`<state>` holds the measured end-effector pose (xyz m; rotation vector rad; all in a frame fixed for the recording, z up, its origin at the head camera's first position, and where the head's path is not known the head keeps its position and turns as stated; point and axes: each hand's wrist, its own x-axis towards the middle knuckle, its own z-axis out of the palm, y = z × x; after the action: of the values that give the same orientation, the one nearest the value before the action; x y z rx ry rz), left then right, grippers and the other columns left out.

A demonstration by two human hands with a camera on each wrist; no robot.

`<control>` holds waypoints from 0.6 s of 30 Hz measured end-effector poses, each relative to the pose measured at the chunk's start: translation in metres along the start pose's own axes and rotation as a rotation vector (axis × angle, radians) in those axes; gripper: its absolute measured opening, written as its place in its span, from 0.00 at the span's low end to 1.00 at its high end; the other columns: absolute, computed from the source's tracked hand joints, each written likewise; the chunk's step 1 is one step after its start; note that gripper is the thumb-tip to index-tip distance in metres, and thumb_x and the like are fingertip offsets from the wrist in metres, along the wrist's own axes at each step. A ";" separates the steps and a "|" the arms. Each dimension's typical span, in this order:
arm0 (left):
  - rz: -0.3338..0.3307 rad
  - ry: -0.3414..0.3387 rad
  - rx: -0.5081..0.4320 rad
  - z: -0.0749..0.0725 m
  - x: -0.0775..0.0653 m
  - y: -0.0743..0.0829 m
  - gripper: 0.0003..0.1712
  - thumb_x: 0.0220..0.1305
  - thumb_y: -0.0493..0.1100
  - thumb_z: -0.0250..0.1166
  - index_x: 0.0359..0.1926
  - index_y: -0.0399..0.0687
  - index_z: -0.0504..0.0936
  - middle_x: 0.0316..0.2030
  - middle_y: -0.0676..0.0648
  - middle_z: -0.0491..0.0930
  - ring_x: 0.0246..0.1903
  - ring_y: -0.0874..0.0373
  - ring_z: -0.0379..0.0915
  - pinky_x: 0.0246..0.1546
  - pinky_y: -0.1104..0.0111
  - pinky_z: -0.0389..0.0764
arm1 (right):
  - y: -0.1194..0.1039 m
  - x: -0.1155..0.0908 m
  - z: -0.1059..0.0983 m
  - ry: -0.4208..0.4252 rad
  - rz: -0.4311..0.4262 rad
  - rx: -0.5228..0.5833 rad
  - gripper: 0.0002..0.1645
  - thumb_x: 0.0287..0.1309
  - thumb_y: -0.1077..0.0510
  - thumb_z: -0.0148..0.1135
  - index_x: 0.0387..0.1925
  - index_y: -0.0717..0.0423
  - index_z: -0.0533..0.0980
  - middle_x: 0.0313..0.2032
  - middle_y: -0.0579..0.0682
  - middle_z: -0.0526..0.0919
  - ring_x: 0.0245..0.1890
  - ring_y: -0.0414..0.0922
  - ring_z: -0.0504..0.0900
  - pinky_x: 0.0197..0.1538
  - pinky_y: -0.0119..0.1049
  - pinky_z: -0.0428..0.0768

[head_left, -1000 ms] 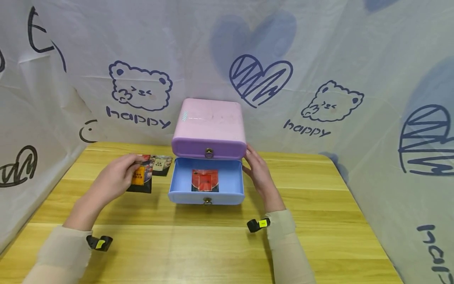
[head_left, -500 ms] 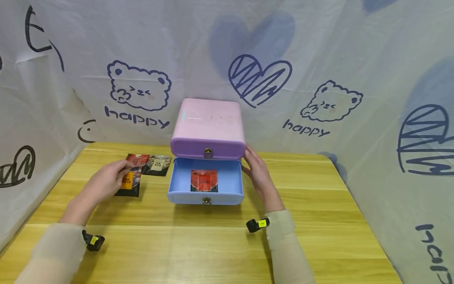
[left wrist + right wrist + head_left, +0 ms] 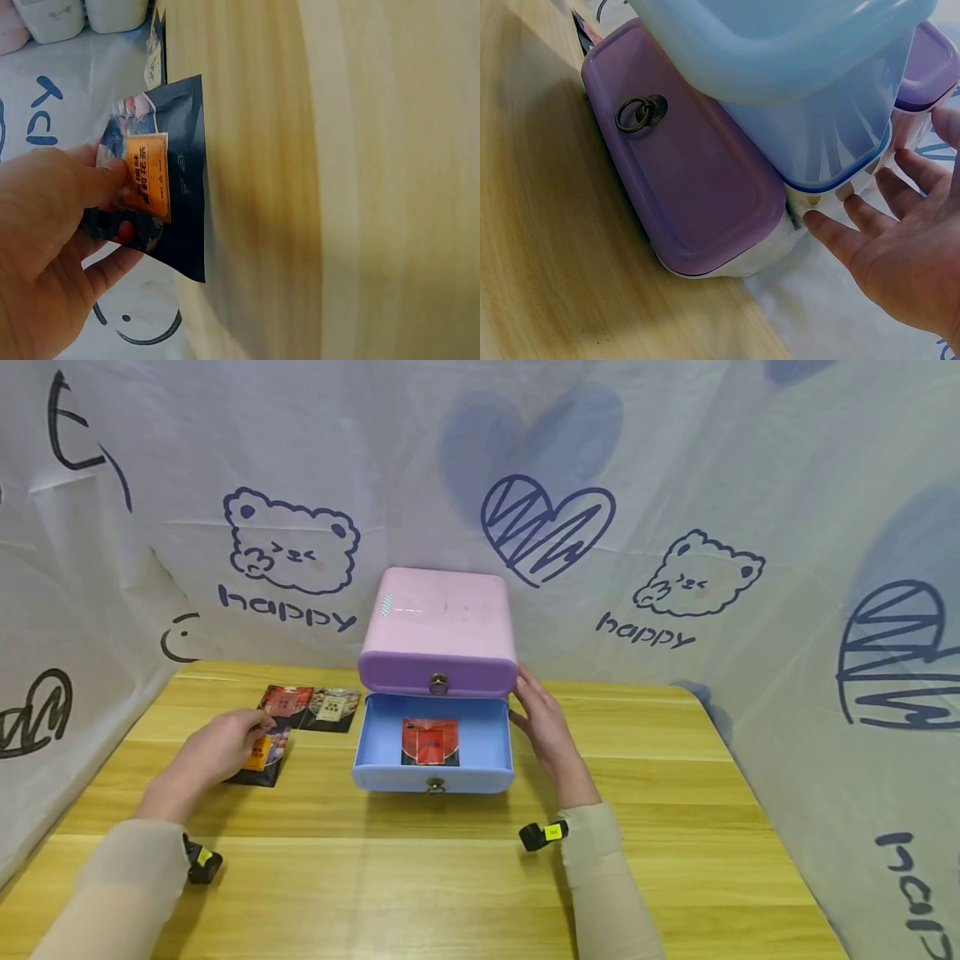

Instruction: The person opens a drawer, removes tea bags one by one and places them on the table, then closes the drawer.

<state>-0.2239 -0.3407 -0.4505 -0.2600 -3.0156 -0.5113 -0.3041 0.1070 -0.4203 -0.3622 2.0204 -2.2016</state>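
In the head view my left hand [image 3: 213,752] holds a black sachet [image 3: 258,767] with an orange label low over the table's left side. The left wrist view shows thumb and fingers pinching this sachet [image 3: 182,172] by one end. My right hand [image 3: 551,735] rests its fingertips along the right side of a pink drawer box [image 3: 446,614]. Those fingers are spread and fairly straight beside the pulled-out blue drawer [image 3: 810,135] in the right wrist view. Inside that drawer lies a red and black sachet [image 3: 431,743].
A red-topped sachet [image 3: 285,700] and a black sachet with a cream label [image 3: 331,710] lie side by side left of the box. Below the blue drawer is a purple drawer [image 3: 690,172] with a ring pull. A printed cloth [image 3: 420,510] hangs behind the table.
My left hand has moved left and toward me with the orange-labelled sachet, uncovering the red-topped sachet behind it. The right hand keeps its place at the box.
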 end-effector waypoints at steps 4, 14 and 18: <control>-0.024 -0.005 0.043 0.005 0.004 -0.003 0.11 0.63 0.35 0.51 0.43 0.43 0.78 0.40 0.39 0.78 0.39 0.45 0.72 0.37 0.47 0.75 | 0.000 0.000 -0.001 -0.004 -0.009 0.005 0.30 0.60 0.39 0.49 0.63 0.39 0.63 0.64 0.42 0.62 0.60 0.39 0.59 0.61 0.53 0.62; -0.095 0.031 0.105 0.011 0.008 -0.002 0.10 0.62 0.36 0.54 0.41 0.42 0.80 0.38 0.40 0.75 0.36 0.43 0.71 0.32 0.46 0.75 | -0.017 -0.010 0.005 -0.019 0.006 -0.010 0.30 0.62 0.41 0.48 0.64 0.42 0.61 0.65 0.43 0.60 0.60 0.39 0.59 0.61 0.50 0.63; -0.102 0.065 0.134 0.014 0.009 -0.003 0.09 0.61 0.37 0.55 0.39 0.43 0.80 0.35 0.41 0.75 0.33 0.45 0.71 0.27 0.50 0.75 | -0.018 -0.011 0.005 -0.030 0.008 -0.009 0.30 0.63 0.42 0.47 0.65 0.44 0.60 0.66 0.44 0.58 0.60 0.39 0.58 0.61 0.50 0.63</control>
<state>-0.2339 -0.3372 -0.4634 -0.0802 -2.9941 -0.3165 -0.2913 0.1067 -0.4025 -0.3846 2.0134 -2.1704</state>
